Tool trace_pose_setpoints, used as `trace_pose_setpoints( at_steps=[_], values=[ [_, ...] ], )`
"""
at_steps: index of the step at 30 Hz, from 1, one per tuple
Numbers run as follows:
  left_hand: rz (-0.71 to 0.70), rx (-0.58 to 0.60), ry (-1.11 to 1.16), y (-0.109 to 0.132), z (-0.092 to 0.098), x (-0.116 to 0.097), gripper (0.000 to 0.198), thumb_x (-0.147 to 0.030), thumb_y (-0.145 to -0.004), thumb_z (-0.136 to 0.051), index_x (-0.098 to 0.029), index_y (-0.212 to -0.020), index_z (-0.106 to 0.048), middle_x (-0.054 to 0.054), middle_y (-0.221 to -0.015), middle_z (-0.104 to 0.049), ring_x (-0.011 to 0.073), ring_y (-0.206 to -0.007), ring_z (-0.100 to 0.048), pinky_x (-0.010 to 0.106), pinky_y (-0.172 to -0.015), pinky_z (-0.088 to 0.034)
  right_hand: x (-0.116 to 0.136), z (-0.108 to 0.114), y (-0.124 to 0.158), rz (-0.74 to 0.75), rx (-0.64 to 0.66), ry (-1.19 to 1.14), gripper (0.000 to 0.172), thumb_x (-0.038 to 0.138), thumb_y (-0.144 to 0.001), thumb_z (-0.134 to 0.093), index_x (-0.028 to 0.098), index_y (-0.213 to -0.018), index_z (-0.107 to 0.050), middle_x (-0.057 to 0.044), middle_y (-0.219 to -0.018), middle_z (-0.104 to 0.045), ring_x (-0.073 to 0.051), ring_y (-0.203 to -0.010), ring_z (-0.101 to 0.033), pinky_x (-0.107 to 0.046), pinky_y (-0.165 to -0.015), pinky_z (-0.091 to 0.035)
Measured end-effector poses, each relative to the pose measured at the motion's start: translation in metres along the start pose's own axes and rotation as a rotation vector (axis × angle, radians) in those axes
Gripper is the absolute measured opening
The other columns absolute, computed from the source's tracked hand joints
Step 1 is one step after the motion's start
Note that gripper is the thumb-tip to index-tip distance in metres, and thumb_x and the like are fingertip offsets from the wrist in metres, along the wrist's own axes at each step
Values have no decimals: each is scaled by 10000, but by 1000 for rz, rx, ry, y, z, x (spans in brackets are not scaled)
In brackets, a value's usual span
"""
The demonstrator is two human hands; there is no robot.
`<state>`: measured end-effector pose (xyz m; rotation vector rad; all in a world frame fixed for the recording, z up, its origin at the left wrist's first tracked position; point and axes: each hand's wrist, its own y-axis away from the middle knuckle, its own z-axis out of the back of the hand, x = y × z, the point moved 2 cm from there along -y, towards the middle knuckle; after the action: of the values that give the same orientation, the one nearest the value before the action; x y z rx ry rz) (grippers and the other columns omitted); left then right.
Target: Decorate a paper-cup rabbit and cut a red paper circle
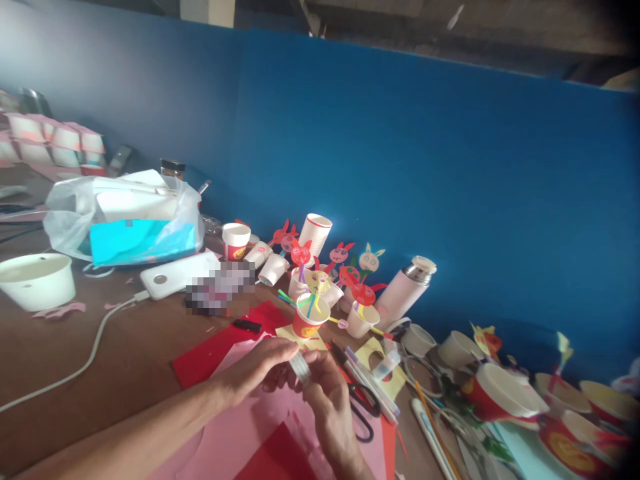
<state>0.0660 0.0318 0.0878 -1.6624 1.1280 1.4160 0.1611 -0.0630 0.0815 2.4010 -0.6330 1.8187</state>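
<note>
A small pale, translucent strip [300, 367] is pinched between my two hands; its exact kind is unclear. My left hand [264, 365] grips its upper left end between thumb and fingers. My right hand [326, 392] closes around the lower right end, with some fingers hidden behind. Below both hands lies pink paper [220, 437] over red paper [193, 363]. Just beyond the fingers stands a red and white paper cup [306, 327] with a yellow paper face [319, 283] on green and yellow strips. Black-handled scissors [365, 417] lie right of my right hand.
Behind stand more cups with red animal faces [301, 253], a pink thermos [404, 293] and a blue partition [425, 153]. Markers [370, 380] and several paper bowls [510, 393] are at right. At left are a white power bank [177, 275], its cable and a plastic bag [70, 217].
</note>
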Motion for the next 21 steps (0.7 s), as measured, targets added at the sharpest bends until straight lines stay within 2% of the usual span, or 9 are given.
trace_pose_setpoints(
  at_steps=[3, 6, 9, 13, 17, 19, 21],
  values=[
    [4, 6, -17, 0, 0, -1, 471, -524, -849, -390, -131, -652, -560, -3, -547, -488, 86, -465, -338, 231, -447, -221, 0, 2, -1, -9, -7, 9, 163, 144, -711, -580, 203, -858, -538, 28, -697, -592, -125, -641, -522, -242, -607, -402],
    [23, -46, -37, 0, 0, 1, 428, -524, -816, -449, -142, -638, -531, -15, -533, -464, 88, -471, -354, 230, -447, -220, 1, 0, -2, -28, -10, 23, 112, 197, -746, -609, 207, -822, -528, 28, -679, -598, -119, -613, -524, -235, -578, -390],
    [33, -69, -36, -1, 0, 4, 413, -515, -809, -465, -146, -628, -511, -20, -524, -455, 83, -454, -346, 236, -449, -216, 1, -1, -1, -27, -7, 41, 107, 193, -754, -611, 214, -806, -520, 28, -687, -607, -132, -637, -550, -257, -623, -419],
    [69, -67, 58, -2, 2, 7, 441, -522, -840, -412, -137, -668, -540, 9, -577, -521, 86, -481, -362, 226, -448, -206, -1, 4, 2, 3, -17, 91, 77, 173, -757, -598, 207, -803, -547, 24, -706, -606, -128, -656, -546, -256, -644, -432],
    [-1, -187, 28, -2, 12, 3, 383, -519, -820, -483, -148, -866, -566, -2, -657, -531, 94, -556, -407, 197, -472, -238, -7, 14, 1, 6, -207, 125, 173, 286, -793, -614, 218, -942, -557, 24, -740, -610, -132, -677, -562, -272, -675, -455],
    [-69, -266, -45, -2, 18, 0, 372, -495, -823, -504, -149, -948, -555, -11, -681, -523, 93, -576, -418, 197, -503, -281, -10, 18, 0, 10, -318, 200, 170, 350, -793, -620, 200, -865, -586, 33, -664, -578, -125, -620, -544, -263, -641, -456],
    [-148, -297, -116, -2, 20, -1, 363, -460, -827, -518, -145, -1007, -537, -1, -747, -546, 105, -635, -461, 215, -578, -350, -11, 18, 0, 3, -355, 301, 209, 389, -793, -616, 180, -804, -627, 31, -610, -557, -124, -588, -530, -259, -617, -456]
  ],
)
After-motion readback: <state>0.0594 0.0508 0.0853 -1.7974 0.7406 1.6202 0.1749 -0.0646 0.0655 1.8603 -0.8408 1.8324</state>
